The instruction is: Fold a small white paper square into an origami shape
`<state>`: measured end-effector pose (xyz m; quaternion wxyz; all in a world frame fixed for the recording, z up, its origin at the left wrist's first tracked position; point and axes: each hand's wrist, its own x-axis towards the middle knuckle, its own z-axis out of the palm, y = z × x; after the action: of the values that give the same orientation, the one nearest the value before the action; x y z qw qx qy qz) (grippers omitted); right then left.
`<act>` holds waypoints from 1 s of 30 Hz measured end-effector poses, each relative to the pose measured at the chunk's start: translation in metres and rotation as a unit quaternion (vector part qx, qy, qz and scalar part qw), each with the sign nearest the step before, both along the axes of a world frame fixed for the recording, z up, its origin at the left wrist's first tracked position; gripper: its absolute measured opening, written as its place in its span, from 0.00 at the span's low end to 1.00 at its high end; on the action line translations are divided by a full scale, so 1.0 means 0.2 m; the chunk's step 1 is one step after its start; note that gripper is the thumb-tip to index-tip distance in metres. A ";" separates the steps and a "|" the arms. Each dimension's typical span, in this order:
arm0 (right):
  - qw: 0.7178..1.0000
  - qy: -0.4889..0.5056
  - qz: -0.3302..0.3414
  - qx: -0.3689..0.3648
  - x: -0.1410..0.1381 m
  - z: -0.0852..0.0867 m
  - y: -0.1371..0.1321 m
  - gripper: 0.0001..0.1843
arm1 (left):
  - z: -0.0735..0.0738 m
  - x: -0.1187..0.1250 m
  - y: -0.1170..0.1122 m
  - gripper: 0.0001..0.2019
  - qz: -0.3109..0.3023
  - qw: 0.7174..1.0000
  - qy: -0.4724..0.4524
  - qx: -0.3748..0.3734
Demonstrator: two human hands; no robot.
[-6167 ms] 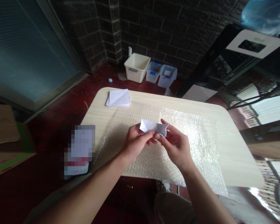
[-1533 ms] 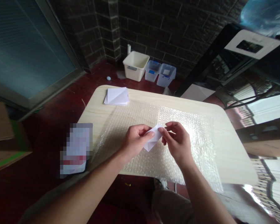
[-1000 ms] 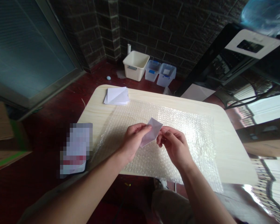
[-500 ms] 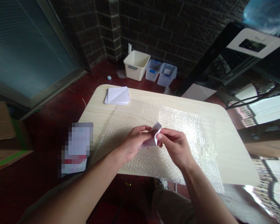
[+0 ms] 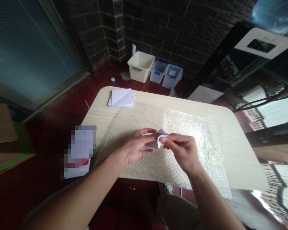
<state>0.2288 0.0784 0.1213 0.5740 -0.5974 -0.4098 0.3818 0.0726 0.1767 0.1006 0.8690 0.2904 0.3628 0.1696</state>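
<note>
Between my two hands is a small folded piece of white paper (image 5: 150, 146), held above the bubble wrap. My left hand (image 5: 136, 143) is closed on its left part, with the thumb or a finger reaching inside the fold. My right hand (image 5: 182, 148) pinches the paper's right edge between thumb and fingers, and that edge curls over there. Beneath both hands a sheet of clear bubble wrap (image 5: 148, 166) lies over much of the table (image 5: 237, 143). At the table's far left corner rests a stack of white paper sheets (image 5: 121, 98).
On the floor behind the table stand a cream bin (image 5: 140, 68) and two clear plastic boxes (image 5: 171, 76). Cardboard boxes lie at the left (image 5: 2, 127) and right (image 5: 276, 143). A dark water dispenser (image 5: 220, 64) stands at the back right. A blurred-out item (image 5: 81, 143) is at the left edge.
My right hand has shifted slightly to the right, bending the paper's edge over into a rounder curl. My left hand has stayed nearly in place.
</note>
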 end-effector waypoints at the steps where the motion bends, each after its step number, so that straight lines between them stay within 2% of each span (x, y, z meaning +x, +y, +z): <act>1: 1.000 -0.009 -0.009 0.004 0.00 0.00 0.00 0.06 | 0.00 0.00 0.01 0.19 0.017 1.000 -0.013 -0.011; 5: 0.994 -0.062 -0.085 0.026 0.01 -0.02 0.00 0.06 | 0.00 0.02 0.02 0.11 0.101 0.990 -0.077 -0.067; 8: 0.984 -0.127 -0.119 0.045 0.01 -0.04 -0.01 0.05 | 0.00 0.04 0.01 0.07 0.121 0.985 -0.101 -0.067; 12: 0.971 -0.210 -0.093 0.069 -0.01 -0.05 -0.02 0.01 | 0.00 0.05 -0.03 0.06 0.107 0.990 -0.091 -0.004; 16: 0.955 -0.277 -0.071 0.079 -0.02 -0.03 -0.02 0.03 | 0.01 0.05 -0.05 0.07 0.128 0.989 -0.053 0.041; 23: 0.951 -0.292 -0.042 0.089 -0.02 -0.03 -0.02 0.13 | 0.03 0.04 -0.06 0.13 0.099 0.990 -0.027 0.099; 30: 0.946 -0.307 -0.023 0.105 -0.04 -0.02 -0.03 0.14 | 0.02 0.05 -0.07 0.12 0.115 0.984 0.007 0.132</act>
<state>0.2218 0.0723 0.1176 0.4886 -0.6311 -0.5902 0.1212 0.0831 0.1629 0.1041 0.7950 0.3600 0.3745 0.3132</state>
